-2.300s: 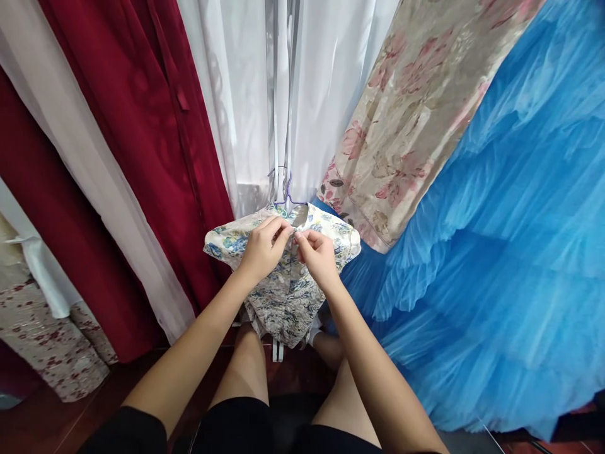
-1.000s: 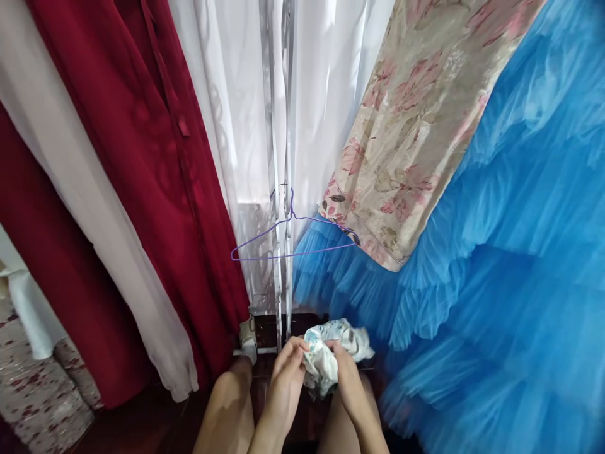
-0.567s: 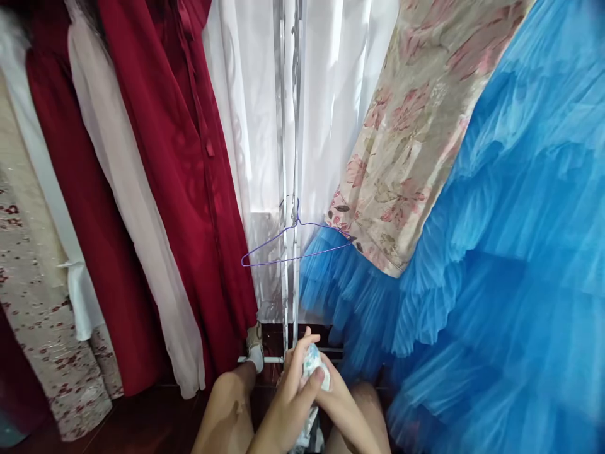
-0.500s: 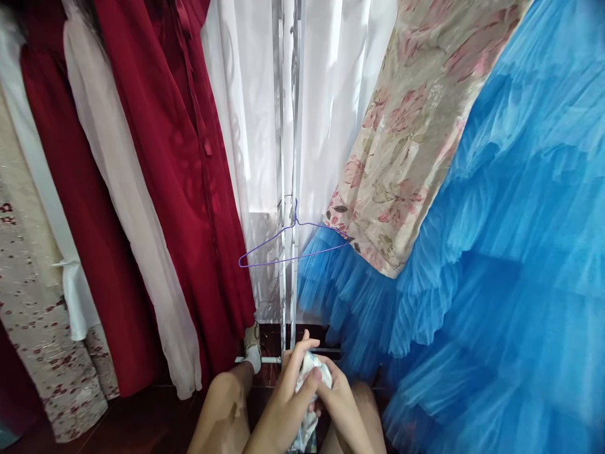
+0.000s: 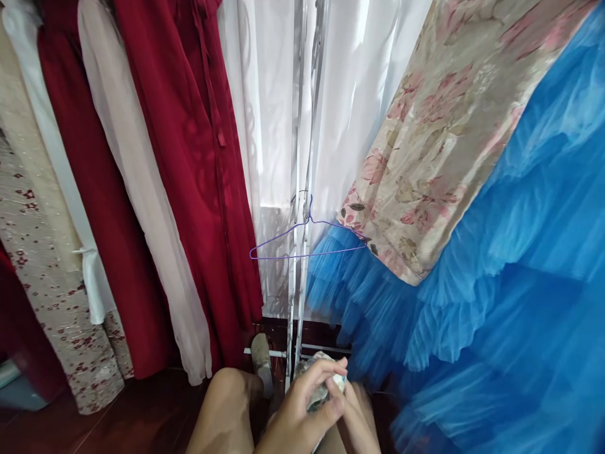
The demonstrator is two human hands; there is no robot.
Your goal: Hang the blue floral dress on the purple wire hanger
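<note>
Low in the head view, my left hand (image 5: 302, 403) is closed around a crumpled white cloth (image 5: 319, 397) with faint bluish-green patches. What kind of item it is cannot be made out. Pressed against the same bundle from the right is my right hand (image 5: 352, 403), its fingers partly hidden behind the left. Both hands are close together between my bent knees (image 5: 227, 397). Beyond them a thin purple hanger (image 5: 307, 256) hangs bare on a white metal rack post (image 5: 297, 296).
Dark red dresses (image 5: 189, 157) and a pale pink sheer garment (image 5: 151, 214) hang at left. A floral dress (image 5: 420, 157) and a ruffled blue tulle gown (image 5: 491, 302) fill the right. White curtains (image 5: 276, 126) hang behind. My shoe (image 5: 259, 350) stands near the rack's base bar.
The view has shifted, so the rack and dresses sit further right. My hands have turned over the bundle, and the left hand's fingers now cover more of it.
</note>
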